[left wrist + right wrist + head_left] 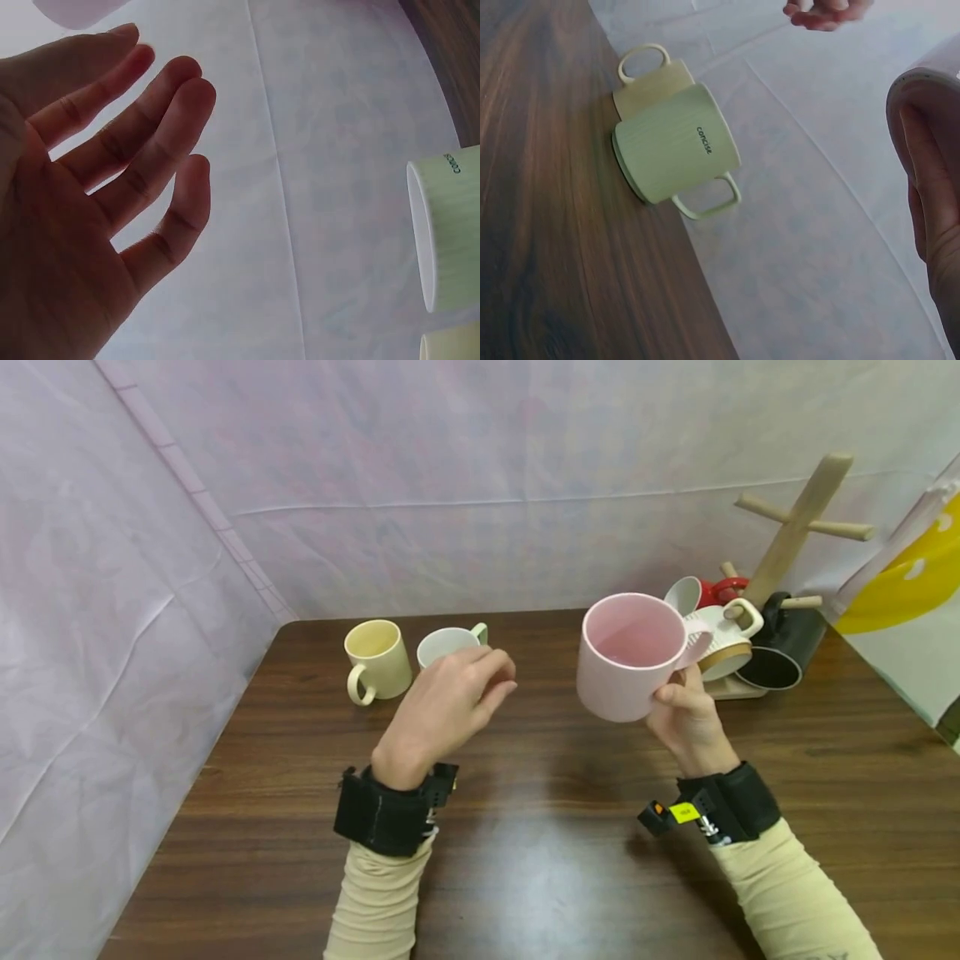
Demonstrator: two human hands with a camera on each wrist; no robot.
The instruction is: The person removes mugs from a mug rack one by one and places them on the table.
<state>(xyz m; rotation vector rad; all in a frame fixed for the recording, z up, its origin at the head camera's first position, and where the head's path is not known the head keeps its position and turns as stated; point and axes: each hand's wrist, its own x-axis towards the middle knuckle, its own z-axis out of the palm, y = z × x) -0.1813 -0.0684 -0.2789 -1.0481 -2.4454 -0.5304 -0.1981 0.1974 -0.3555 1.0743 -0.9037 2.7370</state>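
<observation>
My right hand (690, 722) grips a pink mug (615, 685) at its handle side and holds it upright above the table. In the right wrist view, fingers (934, 176) lie against the mug's pink underside. My left hand (446, 710) hovers left of the pink mug, fingers loosely bent and holding nothing; the left wrist view shows its palm bare. Behind that hand stands a pale green mug (675, 142), partly hidden in the head view. A pale yellow mug (386, 668) stands just left of the green one, its handle towards the front.
On the right stands a wooden mug tree (802, 510) carrying a red mug (707, 593), a white mug (720, 631) and a black mug (802, 635). Pale cloth (480, 452) hangs behind the brown table (525, 793). Something yellow (907, 581) shows at far right.
</observation>
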